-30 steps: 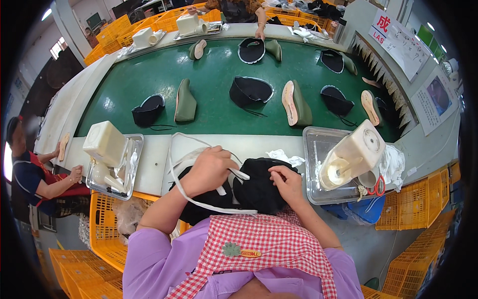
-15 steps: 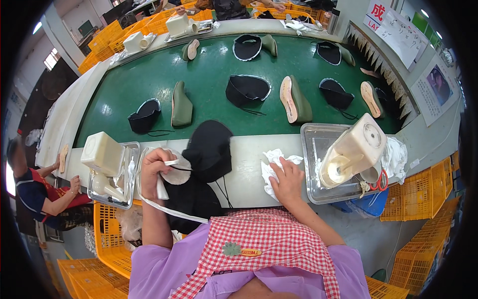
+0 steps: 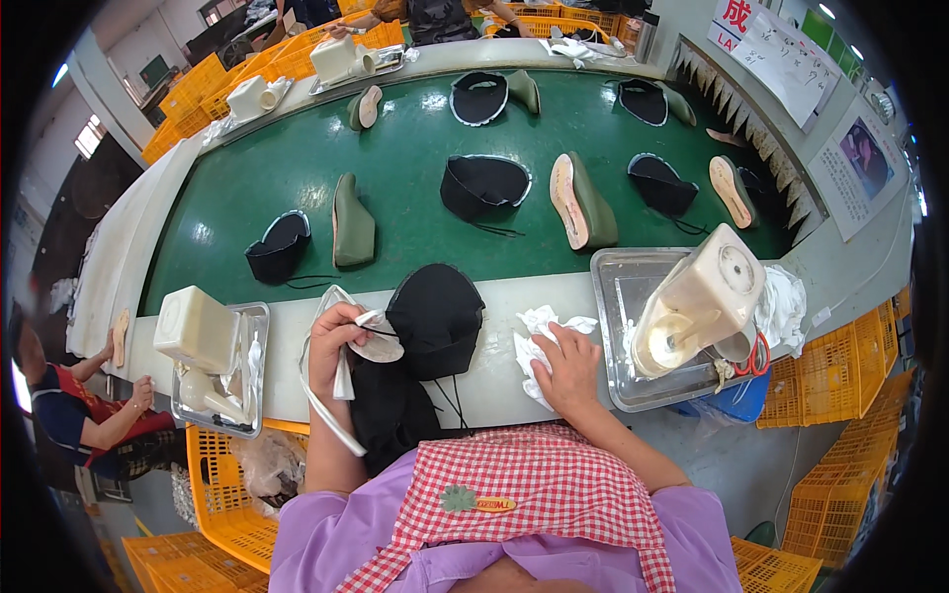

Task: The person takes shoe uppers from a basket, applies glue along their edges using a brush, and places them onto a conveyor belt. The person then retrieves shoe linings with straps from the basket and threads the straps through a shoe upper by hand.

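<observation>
Head view: left hand (image 3: 334, 341) is closed around the edge of a black upper (image 3: 435, 318) and its pale insole (image 3: 376, 346), a white strap (image 3: 321, 415) looping down from the grip. The upper sits on the pale bench edge (image 3: 554, 296) just in front of the person, hanging partly over it. Right hand (image 3: 568, 366) lies flat, fingers spread, pressing on a white rag (image 3: 539, 341) beside the metal tray (image 3: 618, 326) with a cream glue pot (image 3: 702, 301). The step looks like wiping or picking up the rag while the upper is held ready. The next move calls for a firm pinch on the rag and a steady left grip. The green belt (image 3: 415, 178) carries more uppers and lasts.
</observation>
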### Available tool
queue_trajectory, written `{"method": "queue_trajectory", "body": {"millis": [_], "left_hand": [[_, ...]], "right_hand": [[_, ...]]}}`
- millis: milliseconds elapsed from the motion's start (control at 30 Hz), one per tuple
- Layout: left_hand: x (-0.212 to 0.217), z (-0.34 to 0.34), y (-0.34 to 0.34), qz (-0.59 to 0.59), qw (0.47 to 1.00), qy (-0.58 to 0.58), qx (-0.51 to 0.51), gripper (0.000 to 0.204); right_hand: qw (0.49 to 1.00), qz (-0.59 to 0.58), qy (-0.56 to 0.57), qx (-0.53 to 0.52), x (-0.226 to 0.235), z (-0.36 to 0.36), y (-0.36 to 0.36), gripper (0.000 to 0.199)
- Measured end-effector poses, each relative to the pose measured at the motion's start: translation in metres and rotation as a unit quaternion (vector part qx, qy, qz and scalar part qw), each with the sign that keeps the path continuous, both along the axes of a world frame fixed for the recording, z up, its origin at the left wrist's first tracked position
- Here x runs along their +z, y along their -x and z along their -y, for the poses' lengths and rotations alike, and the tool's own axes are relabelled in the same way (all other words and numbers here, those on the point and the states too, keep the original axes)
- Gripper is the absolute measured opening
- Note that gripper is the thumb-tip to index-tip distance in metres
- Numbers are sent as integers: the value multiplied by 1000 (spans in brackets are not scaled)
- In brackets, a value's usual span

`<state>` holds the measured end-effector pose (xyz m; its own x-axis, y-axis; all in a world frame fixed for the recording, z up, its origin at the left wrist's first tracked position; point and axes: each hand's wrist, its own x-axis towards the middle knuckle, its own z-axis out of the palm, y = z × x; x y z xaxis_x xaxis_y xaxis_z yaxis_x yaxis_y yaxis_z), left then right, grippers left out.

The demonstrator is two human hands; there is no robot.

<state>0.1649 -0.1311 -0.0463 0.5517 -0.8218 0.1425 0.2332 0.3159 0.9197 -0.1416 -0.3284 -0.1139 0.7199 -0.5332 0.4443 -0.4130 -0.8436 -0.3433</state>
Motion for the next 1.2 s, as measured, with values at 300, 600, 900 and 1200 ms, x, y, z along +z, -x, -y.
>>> {"method": "queue_trajectory", "body": {"millis": [300, 600, 900, 1200], "left_hand": [[1, -3, 4, -5, 999, -20, 45, 17], [-3, -4, 0, -30, 999, 9, 17, 14], [-6, -4, -2, -35, 999, 17, 15, 17], [-8, -4, -3, -34, 999, 24, 16, 17]], "right_hand": [[1000, 7, 6, 2, 0, 1, 0, 42], [1000, 13, -6, 4, 1, 0, 2, 41], [1000, 17, -8, 5, 1, 1, 2, 40], [1000, 19, -7, 3, 1, 1, 3, 40]]}}
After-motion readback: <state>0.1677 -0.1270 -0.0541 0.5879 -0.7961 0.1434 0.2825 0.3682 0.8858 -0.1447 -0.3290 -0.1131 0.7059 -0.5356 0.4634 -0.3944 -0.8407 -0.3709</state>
